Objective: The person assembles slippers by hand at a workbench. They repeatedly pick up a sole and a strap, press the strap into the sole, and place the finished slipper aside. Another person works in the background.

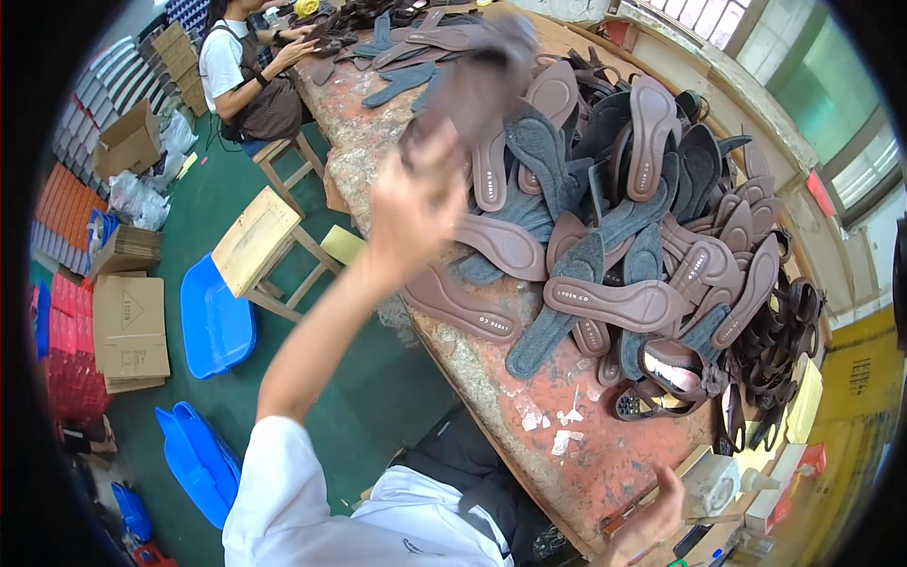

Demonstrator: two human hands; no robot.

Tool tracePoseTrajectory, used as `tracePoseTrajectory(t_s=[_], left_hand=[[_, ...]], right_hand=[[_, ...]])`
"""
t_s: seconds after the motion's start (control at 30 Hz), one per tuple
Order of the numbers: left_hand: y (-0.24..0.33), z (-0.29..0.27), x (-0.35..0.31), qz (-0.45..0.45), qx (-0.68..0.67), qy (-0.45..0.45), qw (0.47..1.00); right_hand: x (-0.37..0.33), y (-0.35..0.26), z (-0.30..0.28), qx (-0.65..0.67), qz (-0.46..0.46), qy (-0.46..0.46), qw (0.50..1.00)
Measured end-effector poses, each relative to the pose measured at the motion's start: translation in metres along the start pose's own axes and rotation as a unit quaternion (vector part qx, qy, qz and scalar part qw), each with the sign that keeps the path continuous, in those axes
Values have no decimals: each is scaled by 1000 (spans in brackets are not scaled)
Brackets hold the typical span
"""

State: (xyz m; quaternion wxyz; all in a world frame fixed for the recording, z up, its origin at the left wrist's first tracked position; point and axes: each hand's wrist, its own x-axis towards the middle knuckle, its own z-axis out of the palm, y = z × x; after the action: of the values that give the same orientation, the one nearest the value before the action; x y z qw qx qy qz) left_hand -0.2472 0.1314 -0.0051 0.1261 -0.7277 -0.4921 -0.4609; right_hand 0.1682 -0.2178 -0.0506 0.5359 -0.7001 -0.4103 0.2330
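L hand point(420, 213) is up over the near-side edge of the worn, reddish, paint-flaked table point(605, 472), w/ a blurred dark-brown elongated item point(477, 99), prob. a shoe or shoe part, pointing out of its grip. Fingers look closed round the item's near end; exact finger placement can't be told b/c of motion blur. Key relation: item lies up & R of the L fingers, its long axis running approx. from the grip at lower L to the far end at upper R, i.e. away from the body, w/ the far end in front of the L part of the pile in this view. Height above the pile: can't tell. L hand is clearly the nearer one; R hand point(652, 524) is well apart at the bottom R, fingers loosely spread & curved, nothing visible in them, near a roundish translucent plastic container point(710, 484). Pile = brown padded insoles point(619, 302) mixed w/ dark-grey felt sole-shaped pieces point(557, 326), lying at all angles; a brown insole w/ pale lettering point(501, 248) sits just R of the L wrist. Dark-brown strappy sandals point(770, 331) are bunched along the R side; torn white scraps point(565, 442) lie btwn pile & R hand.
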Motion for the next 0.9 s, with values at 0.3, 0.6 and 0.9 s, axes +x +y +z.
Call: tracePoseTrajectory(t_s=[0.3, 0.6, 0.9], left_hand=[[-168, 87, -14, -126, 164, -185, 961], [65, -5, -83, -33, -130, -133, 982], [221, 68, -111, 8, -326, -211, 921]], right_hand=[[146, -50, 162, -217, -352, -85, 907], [205, -55, 178, -429, -438, -181, 769], [118, -128, 62, -36, -247, 116, 961]])
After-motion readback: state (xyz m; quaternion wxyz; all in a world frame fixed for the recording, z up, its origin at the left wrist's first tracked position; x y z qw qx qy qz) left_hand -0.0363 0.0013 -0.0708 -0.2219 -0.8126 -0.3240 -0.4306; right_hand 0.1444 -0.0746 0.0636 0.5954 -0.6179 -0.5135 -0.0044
